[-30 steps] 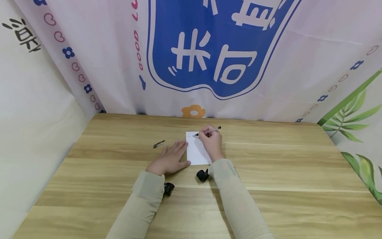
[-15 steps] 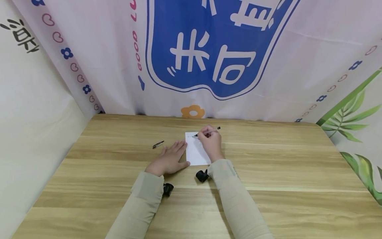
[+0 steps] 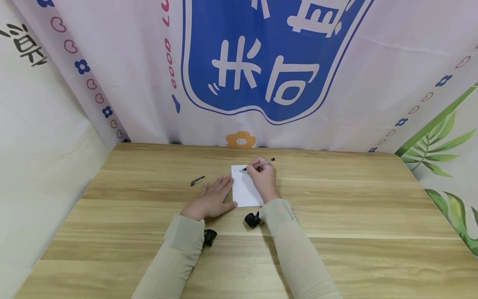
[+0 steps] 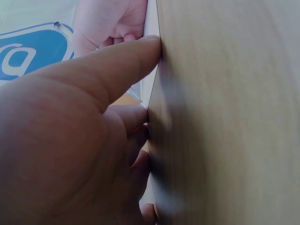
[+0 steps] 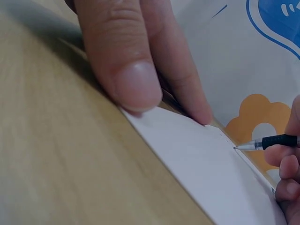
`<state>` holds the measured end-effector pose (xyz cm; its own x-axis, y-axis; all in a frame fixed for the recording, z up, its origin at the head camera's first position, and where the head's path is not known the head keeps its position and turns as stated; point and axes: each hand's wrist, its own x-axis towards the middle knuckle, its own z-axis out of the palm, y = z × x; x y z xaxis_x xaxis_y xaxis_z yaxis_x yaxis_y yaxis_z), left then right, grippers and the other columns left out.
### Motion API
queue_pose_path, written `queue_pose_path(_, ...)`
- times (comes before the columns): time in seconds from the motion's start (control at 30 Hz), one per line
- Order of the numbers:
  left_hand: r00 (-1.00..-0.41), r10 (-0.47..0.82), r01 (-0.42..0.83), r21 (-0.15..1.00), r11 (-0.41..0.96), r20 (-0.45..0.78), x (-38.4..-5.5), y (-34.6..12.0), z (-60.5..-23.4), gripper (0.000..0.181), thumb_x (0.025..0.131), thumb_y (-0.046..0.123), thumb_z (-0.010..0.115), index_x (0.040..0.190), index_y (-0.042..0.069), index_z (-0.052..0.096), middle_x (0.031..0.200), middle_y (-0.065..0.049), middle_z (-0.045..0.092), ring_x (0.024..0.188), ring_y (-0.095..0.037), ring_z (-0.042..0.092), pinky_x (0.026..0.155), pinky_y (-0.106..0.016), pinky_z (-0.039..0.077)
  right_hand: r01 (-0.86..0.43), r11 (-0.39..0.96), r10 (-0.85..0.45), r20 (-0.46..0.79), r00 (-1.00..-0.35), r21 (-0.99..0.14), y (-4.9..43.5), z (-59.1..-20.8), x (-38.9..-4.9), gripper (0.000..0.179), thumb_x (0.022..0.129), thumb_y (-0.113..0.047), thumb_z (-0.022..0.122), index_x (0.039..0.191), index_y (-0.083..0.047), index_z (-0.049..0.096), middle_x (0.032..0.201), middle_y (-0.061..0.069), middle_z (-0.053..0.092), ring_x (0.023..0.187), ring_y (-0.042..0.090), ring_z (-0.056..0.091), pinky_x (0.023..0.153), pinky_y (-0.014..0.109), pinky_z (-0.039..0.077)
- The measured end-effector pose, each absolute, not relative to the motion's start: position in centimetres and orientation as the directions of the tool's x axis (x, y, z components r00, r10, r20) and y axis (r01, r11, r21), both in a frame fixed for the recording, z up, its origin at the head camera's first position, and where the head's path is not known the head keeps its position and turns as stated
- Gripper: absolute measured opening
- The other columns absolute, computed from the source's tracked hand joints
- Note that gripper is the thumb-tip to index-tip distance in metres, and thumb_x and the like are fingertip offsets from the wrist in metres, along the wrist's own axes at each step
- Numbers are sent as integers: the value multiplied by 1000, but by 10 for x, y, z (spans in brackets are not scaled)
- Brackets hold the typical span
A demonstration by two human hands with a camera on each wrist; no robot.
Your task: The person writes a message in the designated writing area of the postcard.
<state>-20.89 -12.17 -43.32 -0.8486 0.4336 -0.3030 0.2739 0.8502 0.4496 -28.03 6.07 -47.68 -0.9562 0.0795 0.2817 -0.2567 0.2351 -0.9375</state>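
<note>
One white paper sheet (image 3: 244,192) lies on a wood-grain table (image 3: 347,199). The right hand (image 3: 264,179) pinches a gel pen (image 5: 277,141), tip near the sheet's top; the left hand (image 3: 214,200), fingers outstretched, touches its left edge: light pressure could let it skid.

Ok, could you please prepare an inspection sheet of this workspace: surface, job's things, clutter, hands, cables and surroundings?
Surface: light-brown wood-grain table, under both hands.
Job's things: small white rectangular paper, with tiny marks near its far edge, unreadable; slim pen with black grip, its tip at the paper.
Clutter: small slim black object, possibly a pen cap, lying left of the paper.
Hands: left hand touches the paper's left side, fingers extended; right hand holds the pen.
Cables: nothing seen.
Surroundings: white cloth-like backdrop with large blue emblem, behind the table; green leaf print at right.
</note>
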Motion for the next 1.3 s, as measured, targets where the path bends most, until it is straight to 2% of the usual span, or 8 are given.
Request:
queue_pose_path(0.5, -845, 442, 277, 463, 842, -299, -209, -125, -432, 78, 106, 40, 51, 162, 3, 13, 170, -12, 5, 156, -33, -1, 120, -64, -1, -236, 239, 105, 267, -958, -942, 59, -474, -281, 9, 87, -4, 64, 78, -5, 66, 74, 5, 63, 66, 15, 55, 57, 22, 45)
queue_pose_path(0.77, -845, 434, 273, 446, 853, -312, -211, -124, -433, 79, 105, 43, 51, 163, 6, 10, 170, -9, 2, 156, -31, -4, 121, -62, -2, -262, 256, 195, 315, -929, -931, 59, -473, -283, 9, 87, -3, 64, 79, -2, 67, 75, 6, 63, 64, 13, 54, 56, 20, 44)
queue_pose_path(0.97, -845, 433, 274, 442, 854, -313, -212, -123, -432, 80, 105, 43, 51, 163, 6, 11, 170, -10, 3, 156, -32, -3, 121, -62, -2, -230, 258, 159, 276, -948, -939, 60, -475, -282, 8, 89, -5, 64, 82, -4, 68, 77, 6, 65, 65, 14, 57, 56, 21, 46)
queue_pose_path(1.3, -844, 441, 278, 452, 847, -307, -210, -123, -433, 79, 105, 41, 52, 163, 4, 13, 170, -12, 5, 156, -33, -1, 120, -63, 0, -240, 277, 136, 286, -949, -930, 61, -477, -281, 9, 89, -5, 64, 81, -5, 67, 76, 6, 66, 65, 15, 56, 57, 22, 46)
